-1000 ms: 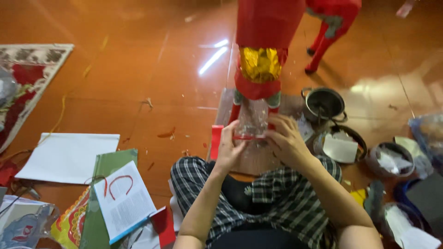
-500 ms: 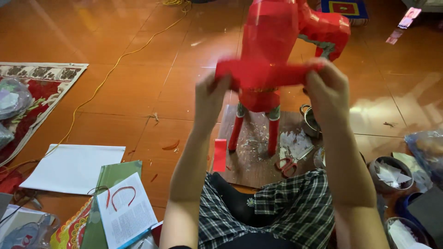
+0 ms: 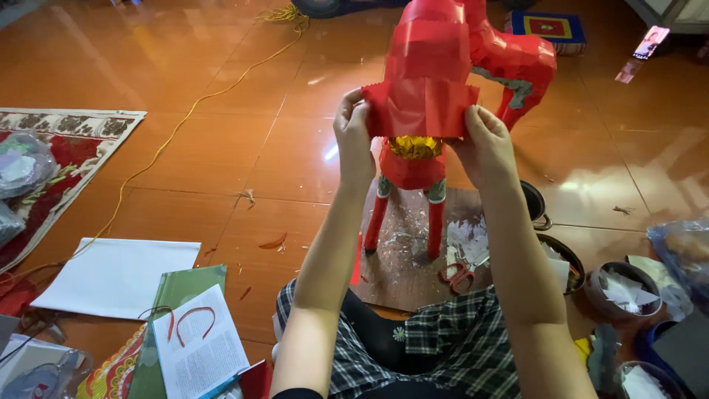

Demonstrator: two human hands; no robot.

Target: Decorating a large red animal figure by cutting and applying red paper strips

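A red paper animal figure (image 3: 473,52) stands on a brown cardboard sheet (image 3: 402,273) in front of me. A gold patch (image 3: 415,146) shows on its chest, and its red front legs (image 3: 377,222) rest on the cardboard. My left hand (image 3: 354,137) and my right hand (image 3: 484,144) each pinch a side edge of a red paper sheet (image 3: 422,107), holding it spread against the figure's back end. Both arms are stretched forward above my checked trousers.
Red-handled scissors (image 3: 459,277) lie on the cardboard among paper scraps. Bowls with paper bits (image 3: 624,288) and a dark pot (image 3: 533,201) stand at right. A white sheet (image 3: 118,275), green book (image 3: 181,292) and printed page (image 3: 199,343) lie at left. A yellow cord (image 3: 177,133) crosses the floor beside a patterned rug (image 3: 59,148).
My hands rose from the figure's base, then brought the red sheet up onto its body. The sheet now sits slightly lower and flatter against the figure.
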